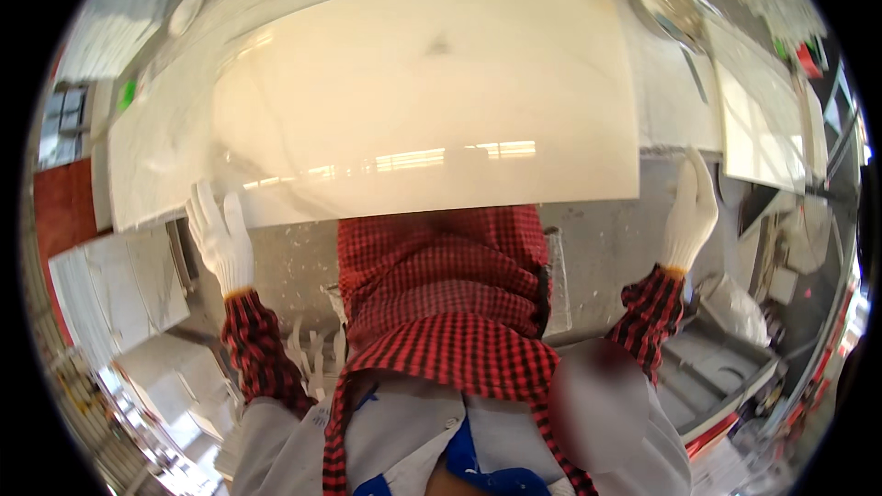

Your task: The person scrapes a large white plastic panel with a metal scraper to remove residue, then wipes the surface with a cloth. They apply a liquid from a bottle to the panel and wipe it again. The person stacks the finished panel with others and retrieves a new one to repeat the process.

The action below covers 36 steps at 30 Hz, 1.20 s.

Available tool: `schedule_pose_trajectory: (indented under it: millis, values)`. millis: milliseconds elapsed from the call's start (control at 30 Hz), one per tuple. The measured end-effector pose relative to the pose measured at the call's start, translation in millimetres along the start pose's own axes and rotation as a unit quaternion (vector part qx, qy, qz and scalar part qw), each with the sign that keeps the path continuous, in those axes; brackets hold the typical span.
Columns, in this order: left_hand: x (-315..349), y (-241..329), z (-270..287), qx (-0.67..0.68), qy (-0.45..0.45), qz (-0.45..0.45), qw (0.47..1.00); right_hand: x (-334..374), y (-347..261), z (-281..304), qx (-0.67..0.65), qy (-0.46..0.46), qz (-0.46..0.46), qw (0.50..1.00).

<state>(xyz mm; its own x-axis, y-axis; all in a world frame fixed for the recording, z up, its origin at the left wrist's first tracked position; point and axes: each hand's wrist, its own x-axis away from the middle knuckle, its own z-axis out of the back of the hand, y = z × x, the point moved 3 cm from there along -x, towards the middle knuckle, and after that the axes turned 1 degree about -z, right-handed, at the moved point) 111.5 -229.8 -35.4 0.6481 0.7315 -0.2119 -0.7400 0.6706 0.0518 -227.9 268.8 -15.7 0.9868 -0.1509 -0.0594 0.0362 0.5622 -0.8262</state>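
Note:
A large glossy cream-white tile (432,92) fills the upper middle of the view, held flat in front of me. My left hand (220,239), in a white knit glove, presses against its lower left corner. At the tile's lower right edge my right hand (691,211), also gloved in white, lies with the fingers pointing up. Both forearms wear red-and-black checked sleeves. A red checked cloth (441,312) hangs down my chest below the tile.
More pale slabs lie under and to the left of the tile (156,156) and at the right (763,129). White boxes or slabs (110,285) are stacked at the lower left. A round metal dish (671,5) sits at the upper right. Grey speckled floor (597,248) shows below.

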Motion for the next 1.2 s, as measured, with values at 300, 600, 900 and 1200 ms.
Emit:
schedule_pose_trajectory:
  millis: [300, 600, 900, 1200]
  values:
    - [40.9, 276.7, 20.3, 0.268, -0.153, -0.408, 0.859, -65.9, 18.4, -7.3, -0.031, -0.006, -0.01, 0.999]
    - [39.3, 317.0, -13.8, 0.158, -0.077, -0.504, 0.846, -125.4, -7.5, -33.9, 0.136, 0.017, 0.149, 0.979]
    - [35.6, 322.4, -9.0, 0.189, -0.093, -0.485, 0.849, -181.6, -7.6, -52.9, 0.086, -0.014, 0.066, 0.994]
    - [30.4, 321.9, -4.8, 0.231, -0.134, -0.471, 0.841, -175.7, -25.7, -54.6, 0.088, -0.084, 0.084, 0.989]
